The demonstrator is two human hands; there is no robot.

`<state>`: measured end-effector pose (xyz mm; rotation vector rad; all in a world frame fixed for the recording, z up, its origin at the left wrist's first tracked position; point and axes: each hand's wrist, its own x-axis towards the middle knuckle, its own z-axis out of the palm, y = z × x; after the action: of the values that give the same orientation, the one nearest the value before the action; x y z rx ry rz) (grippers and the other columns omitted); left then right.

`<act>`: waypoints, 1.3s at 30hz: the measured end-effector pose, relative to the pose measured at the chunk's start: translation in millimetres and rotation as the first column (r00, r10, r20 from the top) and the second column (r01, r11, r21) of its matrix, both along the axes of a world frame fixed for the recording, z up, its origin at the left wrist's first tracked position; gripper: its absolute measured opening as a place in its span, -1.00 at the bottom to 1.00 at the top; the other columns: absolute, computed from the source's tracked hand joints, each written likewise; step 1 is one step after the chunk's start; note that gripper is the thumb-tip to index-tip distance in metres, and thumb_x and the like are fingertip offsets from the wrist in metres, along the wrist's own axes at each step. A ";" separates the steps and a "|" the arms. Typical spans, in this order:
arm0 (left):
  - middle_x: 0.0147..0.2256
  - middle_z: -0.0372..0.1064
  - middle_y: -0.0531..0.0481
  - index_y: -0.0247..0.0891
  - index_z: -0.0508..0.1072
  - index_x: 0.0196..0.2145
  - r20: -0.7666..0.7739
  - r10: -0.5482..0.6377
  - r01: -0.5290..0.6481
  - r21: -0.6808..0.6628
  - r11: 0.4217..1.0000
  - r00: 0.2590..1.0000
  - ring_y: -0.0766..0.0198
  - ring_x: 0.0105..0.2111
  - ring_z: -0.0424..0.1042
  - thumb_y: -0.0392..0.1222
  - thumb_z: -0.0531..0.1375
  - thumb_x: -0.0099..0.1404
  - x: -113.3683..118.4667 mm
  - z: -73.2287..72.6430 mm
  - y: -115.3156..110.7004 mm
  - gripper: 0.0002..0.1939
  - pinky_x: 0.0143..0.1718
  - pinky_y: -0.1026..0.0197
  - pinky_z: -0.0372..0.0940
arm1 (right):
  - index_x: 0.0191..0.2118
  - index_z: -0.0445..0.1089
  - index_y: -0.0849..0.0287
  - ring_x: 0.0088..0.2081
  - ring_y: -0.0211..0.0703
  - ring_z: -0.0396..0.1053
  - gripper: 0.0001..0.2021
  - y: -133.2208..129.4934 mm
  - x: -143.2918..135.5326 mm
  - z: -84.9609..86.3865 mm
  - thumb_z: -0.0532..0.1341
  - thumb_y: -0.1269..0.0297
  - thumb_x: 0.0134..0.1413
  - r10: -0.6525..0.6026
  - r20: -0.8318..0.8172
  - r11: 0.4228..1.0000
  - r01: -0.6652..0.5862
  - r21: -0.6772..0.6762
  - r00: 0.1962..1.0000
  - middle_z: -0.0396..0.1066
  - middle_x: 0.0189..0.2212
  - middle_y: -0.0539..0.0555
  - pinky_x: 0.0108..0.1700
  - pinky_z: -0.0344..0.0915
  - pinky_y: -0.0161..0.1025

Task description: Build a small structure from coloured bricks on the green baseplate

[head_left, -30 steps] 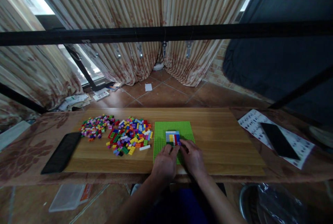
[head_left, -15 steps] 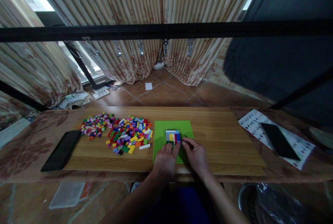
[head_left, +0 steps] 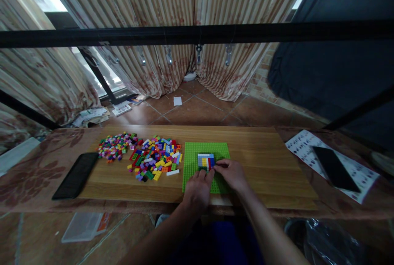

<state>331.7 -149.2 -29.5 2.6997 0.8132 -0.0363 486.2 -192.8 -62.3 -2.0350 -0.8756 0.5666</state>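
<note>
- Fingers of the left hand [head_left: 198,188] lie close together, their tips at the near edge of a small block build [head_left: 205,161]; whether they grip any part of it cannot be told.
- On the right hand [head_left: 216,167], thumb and forefinger come together at the build's right side, near its near right corner; whether a brick is pinched between them is too small to tell.
- The build is low and roughly rectangular, showing light blue, grey, yellow, white, red and blue. It sits around the middle of a green studded baseplate [head_left: 191,152].
- That baseplate lies flat on a wooden board [head_left: 261,166], close to the board's near edge and about midway between its left and right ends.
- Left of the baseplate is a loose pile of larger bricks [head_left: 156,158] in many colours, with a long white brick [head_left: 172,172] at its near right side.
- Toward the board's far left corner is a heap of smaller pieces [head_left: 113,147].
- A black tray-like object [head_left: 75,176] overlaps the board's left edge.
- Past the right edge, a dark phone [head_left: 336,169] lies across a printed sheet [head_left: 303,142] on the cloth-covered table [head_left: 30,174].
</note>
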 end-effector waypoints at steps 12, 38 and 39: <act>-0.17 0.33 -0.15 -0.23 0.20 0.17 0.042 0.031 -0.029 -0.058 0.998 0.999 0.09 -0.18 0.35 -0.36 0.04 0.17 -0.6 -3.7 3.0 -0.42 -0.17 0.11 0.31 | -0.47 0.54 0.13 -0.43 -0.10 0.46 -0.86 4.5 5.7 -0.3 0.31 0.21 -0.22 0.036 -0.021 0.999 -0.036 0.004 0.999 0.53 -0.50 0.06 -0.34 0.31 -0.19; 0.06 0.24 -0.26 -0.36 0.29 0.06 0.515 0.180 -0.222 0.020 0.975 0.838 0.05 0.07 0.24 -0.35 0.00 0.27 -43.2 -47.9 1.3 -0.61 0.10 -0.06 0.23 | -0.12 0.42 0.22 -0.15 0.00 0.39 -0.63 -45.2 7.1 15.8 -0.02 0.14 0.19 0.002 0.478 0.996 -0.043 0.075 0.879 0.44 -0.19 0.22 -0.07 0.32 -0.05; 0.06 0.24 -0.26 -0.36 0.30 0.06 0.519 0.172 -0.216 0.024 0.976 0.837 0.04 0.06 0.24 -0.35 0.00 0.28 -43.1 -47.3 0.7 -0.61 0.09 -0.07 0.23 | -0.05 0.39 0.24 -0.08 0.00 0.36 -0.61 -34.4 3.4 21.5 -0.03 0.13 0.21 0.057 0.508 0.993 -0.099 0.057 0.859 0.42 -0.13 0.23 0.00 0.27 -0.04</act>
<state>288.6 -148.5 -76.7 2.4872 0.9154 0.7511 489.6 -227.1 -40.8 -2.1128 -1.2705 0.0201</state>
